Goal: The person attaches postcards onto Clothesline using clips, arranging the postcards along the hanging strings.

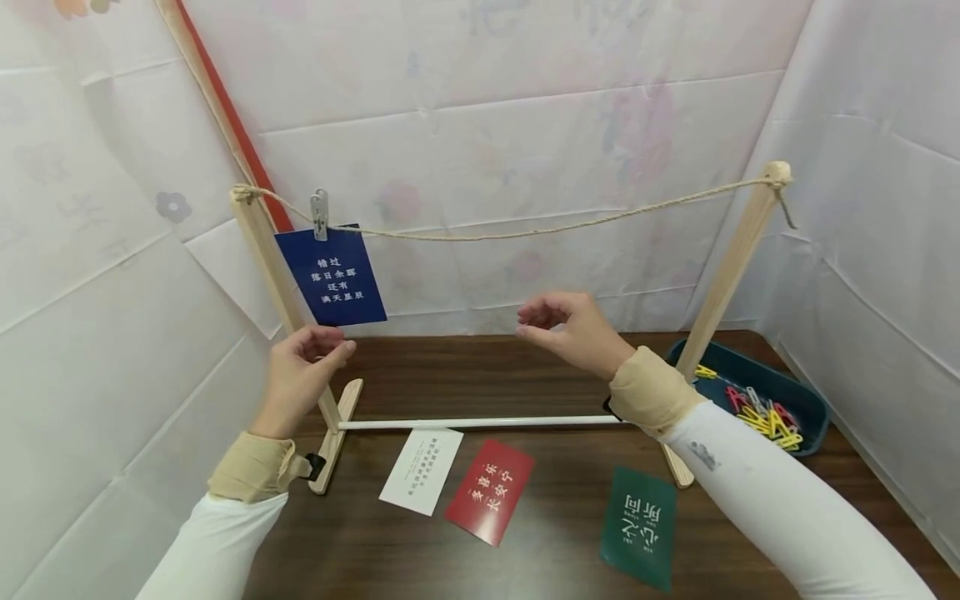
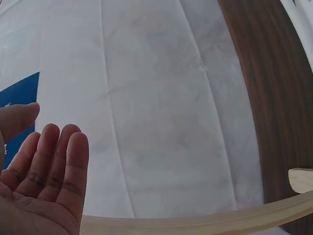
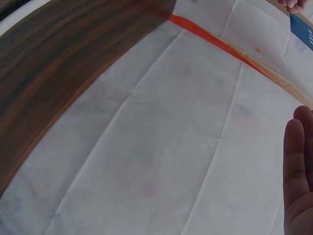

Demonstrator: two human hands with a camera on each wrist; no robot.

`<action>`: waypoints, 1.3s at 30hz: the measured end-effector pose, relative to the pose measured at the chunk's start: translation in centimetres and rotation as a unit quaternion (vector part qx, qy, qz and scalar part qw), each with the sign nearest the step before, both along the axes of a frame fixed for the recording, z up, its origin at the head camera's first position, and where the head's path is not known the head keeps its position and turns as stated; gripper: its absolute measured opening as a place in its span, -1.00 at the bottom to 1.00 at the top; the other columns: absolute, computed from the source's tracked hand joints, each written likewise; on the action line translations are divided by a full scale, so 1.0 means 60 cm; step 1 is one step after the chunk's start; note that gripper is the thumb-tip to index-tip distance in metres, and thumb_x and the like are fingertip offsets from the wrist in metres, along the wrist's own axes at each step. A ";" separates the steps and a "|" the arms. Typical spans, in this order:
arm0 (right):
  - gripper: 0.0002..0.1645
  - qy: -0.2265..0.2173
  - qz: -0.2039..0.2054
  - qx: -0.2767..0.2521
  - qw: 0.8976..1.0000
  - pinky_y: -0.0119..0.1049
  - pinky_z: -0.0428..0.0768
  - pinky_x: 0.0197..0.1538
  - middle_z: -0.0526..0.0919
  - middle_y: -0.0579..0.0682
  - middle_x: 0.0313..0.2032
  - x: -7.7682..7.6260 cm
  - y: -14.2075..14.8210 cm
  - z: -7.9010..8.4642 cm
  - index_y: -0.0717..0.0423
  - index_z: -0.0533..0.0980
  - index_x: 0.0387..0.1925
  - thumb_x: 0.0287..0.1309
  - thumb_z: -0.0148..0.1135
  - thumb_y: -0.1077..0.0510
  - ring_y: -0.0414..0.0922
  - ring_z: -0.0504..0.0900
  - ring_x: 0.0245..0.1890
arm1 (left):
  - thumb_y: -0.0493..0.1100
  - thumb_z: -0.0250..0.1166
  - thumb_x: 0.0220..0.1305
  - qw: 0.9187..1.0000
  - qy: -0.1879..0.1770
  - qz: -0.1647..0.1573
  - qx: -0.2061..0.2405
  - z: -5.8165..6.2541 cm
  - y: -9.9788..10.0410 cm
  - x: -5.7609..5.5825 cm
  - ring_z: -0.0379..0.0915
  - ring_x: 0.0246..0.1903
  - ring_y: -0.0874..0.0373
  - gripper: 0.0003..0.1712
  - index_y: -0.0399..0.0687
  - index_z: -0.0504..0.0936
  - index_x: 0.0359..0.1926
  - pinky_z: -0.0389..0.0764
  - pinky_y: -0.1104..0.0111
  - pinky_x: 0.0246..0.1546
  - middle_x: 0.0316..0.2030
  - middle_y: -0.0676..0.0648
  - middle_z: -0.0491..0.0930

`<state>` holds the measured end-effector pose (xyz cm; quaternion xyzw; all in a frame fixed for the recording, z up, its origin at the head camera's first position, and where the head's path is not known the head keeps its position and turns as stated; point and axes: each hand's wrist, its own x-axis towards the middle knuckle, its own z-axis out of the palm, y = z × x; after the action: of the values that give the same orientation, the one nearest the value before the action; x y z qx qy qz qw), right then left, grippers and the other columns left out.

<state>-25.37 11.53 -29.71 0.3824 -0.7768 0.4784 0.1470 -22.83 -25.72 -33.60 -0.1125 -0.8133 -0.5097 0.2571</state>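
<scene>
A dark blue card (image 1: 333,275) with white writing hangs from the rope (image 1: 480,237) near its left end, pinned by a grey clothespin (image 1: 320,215). Just below that card is my left hand (image 1: 303,371), its fingers relaxed and nothing between them; the left wrist view shows the same empty fingers (image 2: 73,161) beside the blue card (image 2: 19,103). My right hand (image 1: 573,329) hovers in midair below the middle of the rope, fingers loosely bent and holding nothing. On the table lie a white card (image 1: 422,471), a red card (image 1: 491,492) and a green card (image 1: 639,529).
Two wooden posts, left (image 1: 266,258) and right (image 1: 731,275), hold the rope; a white rod (image 1: 480,422) joins them low down. Behind the right post, a dark tray (image 1: 813,408) holds yellow, red and grey clothespins (image 1: 772,425). White sheeting (image 1: 480,167) surrounds the brown table (image 1: 465,375).
</scene>
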 end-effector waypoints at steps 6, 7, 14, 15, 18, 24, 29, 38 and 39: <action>-0.81 -0.024 -0.017 -0.003 1.000 -0.24 0.58 -0.28 0.67 -0.04 -0.32 -0.028 0.026 -0.050 0.12 0.61 -0.24 0.07 0.40 0.22 -0.12 0.62 -0.35 | -0.30 0.40 0.12 0.999 -0.022 0.010 -0.038 -0.024 0.012 0.004 0.55 -0.46 0.22 -0.76 -0.37 0.60 -0.22 0.50 0.55 -0.46 -0.39 -0.24 0.63; -0.80 -0.028 -0.016 -0.007 0.999 -0.25 0.59 -0.27 0.67 -0.07 -0.32 -0.032 0.030 -0.058 0.09 0.62 -0.23 0.06 0.41 0.19 -0.14 0.63 -0.34 | -0.29 0.40 0.12 0.999 -0.027 0.012 -0.043 -0.027 0.015 0.005 0.54 -0.45 0.20 -0.76 -0.35 0.60 -0.22 0.49 0.54 -0.46 -0.39 -0.23 0.63; -0.79 -0.039 -0.012 -0.020 0.999 -0.27 0.60 -0.30 0.67 -0.08 -0.31 -0.039 0.049 -0.080 0.03 0.62 -0.23 0.07 0.41 0.13 -0.13 0.64 -0.35 | -0.23 0.42 0.12 0.997 -0.040 0.017 -0.058 -0.073 0.012 -0.015 0.54 -0.43 0.13 -0.75 -0.28 0.62 -0.22 0.49 0.52 -0.43 -0.38 -0.19 0.64; -0.80 -0.042 -0.014 -0.020 0.999 -0.27 0.60 -0.30 0.68 -0.07 -0.31 -0.039 0.051 -0.083 0.04 0.62 -0.23 0.06 0.41 0.14 -0.13 0.64 -0.35 | -0.21 0.43 0.12 0.997 -0.038 0.015 -0.062 -0.080 0.011 -0.019 0.53 -0.43 0.15 -0.74 -0.27 0.62 -0.22 0.49 0.52 -0.43 -0.39 -0.18 0.64; -0.79 -0.057 -0.019 -0.018 0.998 -0.23 0.60 -0.28 0.68 0.00 -0.30 -0.032 0.057 -0.084 0.10 0.61 -0.22 0.05 0.41 0.21 -0.07 0.64 -0.33 | -0.13 0.43 0.12 0.996 -0.042 0.013 -0.075 -0.100 0.007 -0.029 0.54 -0.43 0.17 -0.73 -0.18 0.62 -0.22 0.49 0.51 -0.43 -0.39 -0.10 0.64; -0.74 -0.088 -0.035 0.012 0.995 -0.18 0.59 -0.25 0.66 0.06 -0.26 -0.016 0.066 -0.084 0.12 0.60 -0.18 0.06 0.41 0.19 -0.06 0.63 -0.28 | 0.01 0.42 0.13 0.992 -0.070 0.007 -0.100 -0.127 0.008 -0.035 0.53 -0.37 0.13 -0.71 -0.04 0.62 -0.22 0.52 0.46 -0.40 -0.37 0.02 0.62; -0.69 -0.090 -0.039 0.025 0.995 -0.23 0.59 -0.23 0.66 -0.01 -0.24 -0.033 0.081 -0.115 -0.03 0.59 -0.16 0.04 0.43 0.03 -0.18 0.62 -0.27 | 0.00 0.43 0.11 0.989 -0.091 0.000 -0.114 -0.146 0.012 -0.033 0.52 -0.40 0.14 -0.71 -0.04 0.62 -0.24 0.52 0.44 -0.41 -0.40 0.02 0.62; -0.67 -0.112 -0.055 0.023 0.992 -0.22 0.59 -0.22 0.65 -0.03 -0.24 -0.025 0.096 -0.134 -0.06 0.58 -0.15 0.03 0.44 0.02 -0.17 0.61 -0.25 | -0.04 0.44 0.10 0.985 -0.120 -0.014 -0.126 -0.168 0.026 -0.030 0.51 -0.40 0.11 -0.73 -0.06 0.62 -0.25 0.54 0.38 -0.41 -0.39 0.00 0.61; -0.67 -0.115 -0.057 0.024 0.991 -0.21 0.60 -0.22 0.65 -0.03 -0.23 -0.024 0.098 -0.136 -0.06 0.58 -0.15 0.03 0.44 0.01 -0.17 0.61 -0.25 | -0.04 0.45 0.10 0.984 -0.122 -0.012 -0.130 -0.170 0.027 -0.030 0.50 -0.39 0.12 -0.73 -0.06 0.62 -0.25 0.54 0.38 -0.40 -0.39 0.01 0.60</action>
<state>-26.83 17.41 -37.89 0.2830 -0.8204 0.4912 0.0747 -24.63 -24.10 -43.82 -0.0919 -0.8963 -0.4130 0.1330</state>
